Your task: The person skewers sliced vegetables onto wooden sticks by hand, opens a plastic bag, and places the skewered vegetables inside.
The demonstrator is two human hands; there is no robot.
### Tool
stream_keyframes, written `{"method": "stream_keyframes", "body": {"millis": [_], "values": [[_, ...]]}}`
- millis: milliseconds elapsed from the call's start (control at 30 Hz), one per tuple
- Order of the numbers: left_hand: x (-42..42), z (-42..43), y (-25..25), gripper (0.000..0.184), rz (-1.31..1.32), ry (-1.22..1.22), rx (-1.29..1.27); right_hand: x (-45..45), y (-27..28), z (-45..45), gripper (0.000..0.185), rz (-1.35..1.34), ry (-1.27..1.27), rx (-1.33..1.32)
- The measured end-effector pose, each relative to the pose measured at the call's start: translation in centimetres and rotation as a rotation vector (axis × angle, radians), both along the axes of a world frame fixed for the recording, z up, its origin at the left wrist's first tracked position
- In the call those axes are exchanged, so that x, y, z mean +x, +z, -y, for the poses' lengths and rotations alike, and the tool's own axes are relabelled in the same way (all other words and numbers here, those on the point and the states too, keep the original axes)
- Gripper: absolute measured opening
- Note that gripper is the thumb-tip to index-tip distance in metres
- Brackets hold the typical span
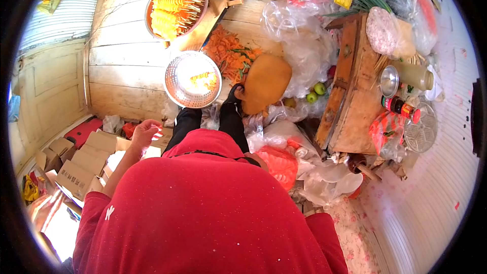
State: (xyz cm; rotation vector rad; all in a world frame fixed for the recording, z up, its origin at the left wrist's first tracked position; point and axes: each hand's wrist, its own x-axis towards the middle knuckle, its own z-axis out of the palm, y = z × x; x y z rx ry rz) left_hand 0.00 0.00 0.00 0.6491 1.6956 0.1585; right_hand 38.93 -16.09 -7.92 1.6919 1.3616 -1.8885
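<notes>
My left hand (147, 131) hangs in the air beside my left thigh, its fingers loosely bent and apart, with nothing clear in them. Only a bit of my right hand (259, 161) shows by my waist; its fingers are hidden behind the red shirt. In front of my knees stands a perforated metal colander (175, 78) with a few orange-yellow pieces (204, 80) in it. Beyond it, a round basin (148, 18) holds many spiral-cut pieces on sticks (175, 7), yellow and orange. Neither hand touches these.
Orange peelings (225, 53) lie on the wooden floor near an orange-brown board (267, 83) by my foot. At right are plastic bags (304, 45), green apples (315, 93), a wooden cabinet (360, 106), and a dark sauce bottle (398, 106). Cardboard boxes (83, 167) crowd the left.
</notes>
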Motion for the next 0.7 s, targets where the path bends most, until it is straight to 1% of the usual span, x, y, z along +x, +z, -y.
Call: {"method": "stream_keyframes", "body": {"millis": [67, 100, 133, 167, 200, 267, 300, 367, 400, 433, 467, 500, 533, 567, 600, 633, 667, 700], "values": [[-0.2, -0.1, 0.5, 0.016, 0.018, 0.07, 0.012, -0.7, -1.8, 2.1, 0.03, -0.175, -0.93, -0.457], [2.0, 1.6, 0.1, 0.016, 0.037, 0.069, -0.023, 1.9, -0.7, 4.3, 0.03, -0.141, -0.939, -0.479], [0.9, 1.9, 2.0, 0.016, -0.003, 0.076, -0.05, 0.7, 0.1, 4.3, 0.028, -0.143, -0.596, -0.121], [0.4, 1.5, 2.5, 0.016, -0.024, 0.084, -0.051, 0.3, -0.2, 3.3, 0.027, -0.128, -0.253, 0.269], [1.3, 1.1, 0.6, 0.016, 0.023, 0.083, -0.027, 1.8, -0.4, 2.0, 0.027, -0.106, -0.249, 0.304], [1.6, 1.6, 0.8, 0.016, 0.005, 0.066, -0.024, 2.1, 1.2, 1.6, 0.026, -0.253, -0.502, 0.356], [1.9, 1.6, 0.9, 0.016, -0.002, 0.05, -0.027, 2.4, 1.2, 1.5, 0.026, -0.255, -0.5, 0.359], [2.4, 1.0, 1.2, 0.015, -0.02, 0.052, -0.014, 2.7, 0.6, 1.0, 0.025, -0.193, -0.187, 0.354], [2.5, 0.7, 1.3, 0.015, -0.025, 0.035, -0.002, 2.2, -1.0, 2.2, 0.025, -0.195, -0.179, 0.359], [2.7, 0.3, 1.1, 0.015, -0.027, 0.021, 0.011, 1.5, -4.1, 5.0, 0.025, -0.339, -0.725, -0.036], [3.0, 0.0, 0.9, 0.015, -0.023, 0.034, 0.014, 1.5, -5.9, 6.5, 0.024, -0.461, -1.252, -0.465], [3.2, -0.3, 0.8, 0.015, -0.021, 0.053, 0.02, 2.1, -4.0, 4.9, 0.024, -0.457, -1.237, -0.465], [3.3, -0.2, 0.7, 0.015, -0.016, 0.072, 0.025, 3.0, 1.0, 1.2, 0.024, -0.34, -0.803, -0.058], [3.4, -0.2, 0.8, 0.015, -0.009, 0.084, 0.024, 3.6, 3.7, -1.0, 0.025, -0.215, -0.351, 0.325], [3.4, -0.1, 1.1, 0.015, -0.046, 0.047, 0.023, 3.4, 3.3, -1.3, 0.025, -0.212, -0.34, 0.326], [3.9, -0.1, 0.9, 0.015, -0.071, 0.003, 0.02, 3.0, 2.4, -1.2, 0.025, -0.207, -0.271, 0.289], [3.3, 0.7, 0.0, 0.015, -0.027, 0.032, 0.001, 2.8, 1.4, -0.9, 0.025, -0.188, -0.209, 0.25], [3.4, 0.6, 0.1, 0.015, -0.036, 0.014, -0.035, 2.5, 0.2, -0.4, 0.025, -0.166, -0.154, 0.21]]}}
